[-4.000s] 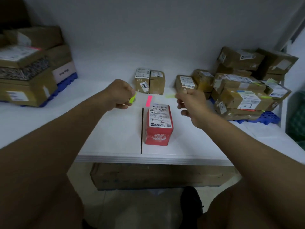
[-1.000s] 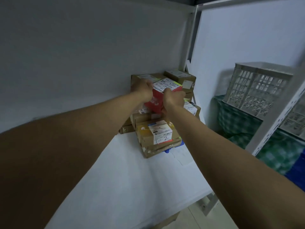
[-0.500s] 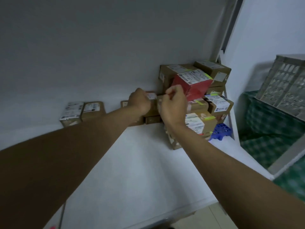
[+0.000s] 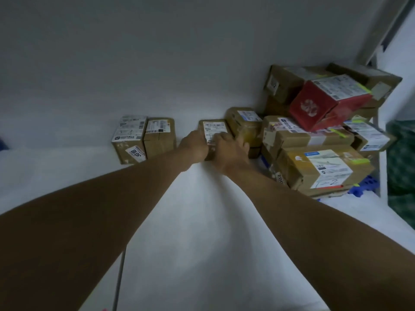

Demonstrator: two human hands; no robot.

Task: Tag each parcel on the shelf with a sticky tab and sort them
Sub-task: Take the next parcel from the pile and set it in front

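Note:
A small brown parcel [image 4: 213, 127] with a white label stands at the back of the white shelf [image 4: 197, 221]. My left hand [image 4: 195, 146] grips its left side and my right hand [image 4: 231, 147] grips its right side and front. The red box [image 4: 323, 106], bearing a white label and a green tab, lies tilted on top of the parcel pile [image 4: 318, 153] at the right. Several parcels in that pile carry green tabs. My hands hide the lower half of the small parcel.
Two brown parcels [image 4: 143, 139] stand side by side left of my hands, against the back wall. A blue pallet [image 4: 366, 186] pokes out under the right pile. The shelf's metal upright [image 4: 381, 30] rises at the far right.
Both hands have left the red box on top of the right pile and dropped left and down onto the small brown parcel. My view has swung left.

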